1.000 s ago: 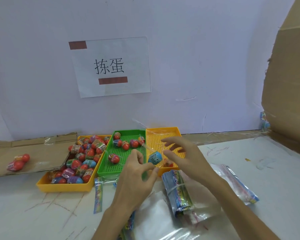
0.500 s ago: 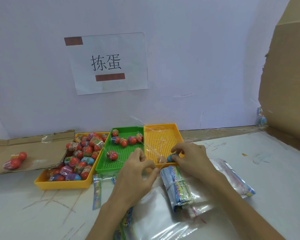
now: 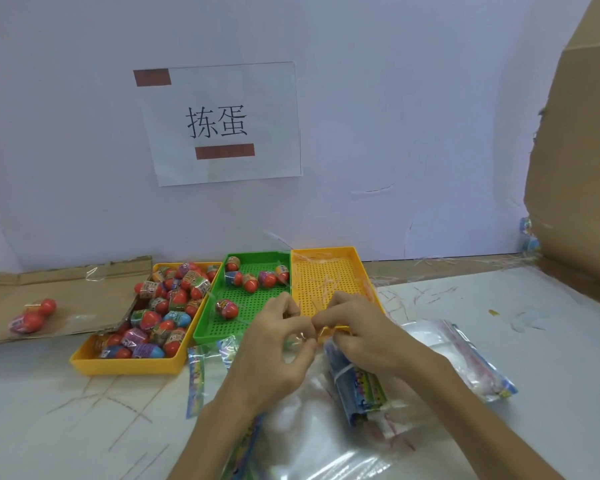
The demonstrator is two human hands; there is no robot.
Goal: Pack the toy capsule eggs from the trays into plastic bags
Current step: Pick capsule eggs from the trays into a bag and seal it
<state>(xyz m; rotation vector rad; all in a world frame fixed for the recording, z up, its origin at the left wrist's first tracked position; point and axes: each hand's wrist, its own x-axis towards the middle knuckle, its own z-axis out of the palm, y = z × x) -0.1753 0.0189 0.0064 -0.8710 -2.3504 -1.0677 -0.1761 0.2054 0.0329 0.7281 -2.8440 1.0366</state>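
Though blurry, perhaps bag [image 3: 301,338] between hands [image 3: 274,353] [image 3: 359,336]

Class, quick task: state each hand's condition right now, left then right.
Left hand: closed, pinching the small clear bag.
Right hand: closed, pinching the same bag; what is inside cannot be told.

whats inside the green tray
About six capsule eggs show in the green tray: five at the back, one nearer. The left hand covers its near right corner.

A sign [image 3: 222,123] is taped to the wall [image 3: 413,98]. Below-left of the sign lies flat cardboard [image 3: 59,282]; to its right stands a cardboard panel [image 3: 579,168].
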